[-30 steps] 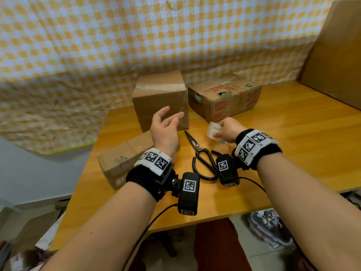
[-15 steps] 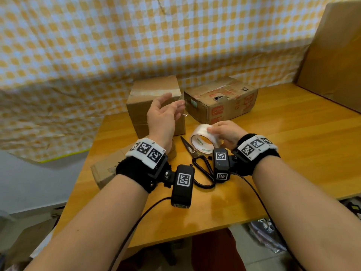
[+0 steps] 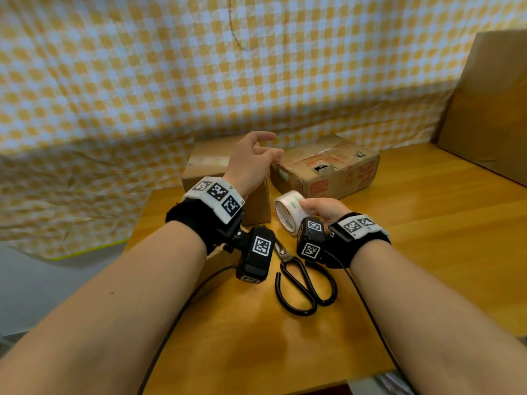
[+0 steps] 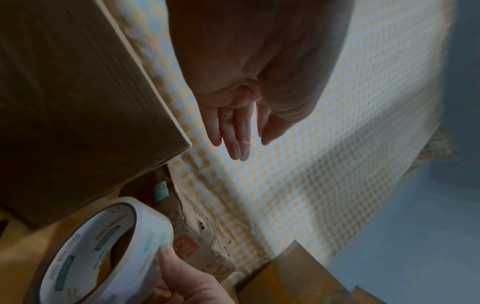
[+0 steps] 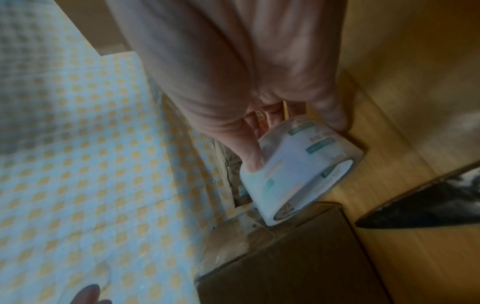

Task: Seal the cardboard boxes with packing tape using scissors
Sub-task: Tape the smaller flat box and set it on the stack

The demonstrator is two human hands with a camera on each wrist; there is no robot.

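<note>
A: From the head view, we see our right hand (image 3: 323, 210) gripping the roll of packing tape (image 3: 288, 212), lifted off the wooden table (image 3: 427, 223), on edge, its hollow core facing our left arm.

B: And our left hand (image 3: 251, 163) is spread and holds nothing, raised in front of the plain cardboard box (image 3: 205, 163). Just right of its fingertips sits the printed cardboard box (image 3: 328, 172), its top creased and taped.

A: The black-handled scissors (image 3: 305, 283) lie flat just below our right wrist, with bare glossy wood between them and the near table edge. A checkered cloth (image 3: 142, 81) closes off the far edge, and a third box is mostly hidden under our left wrist.

B: From the left wrist view, our left hand (image 4: 241, 123) has straight fingers, free against the cloth. The plain box's sharp corner (image 4: 91, 92) is beside it, and the tape roll (image 4: 103, 251) below shows a smooth white ring with teal printing.

A: From the right wrist view, our right hand's fingers (image 5: 249, 150) pinch the glossy tape roll (image 5: 298, 170) across its width. The plain box's corner (image 5: 285, 257) is just below the roll, and a dark scissor blade tip (image 5: 428, 201) rests on the wood to the right.
</note>
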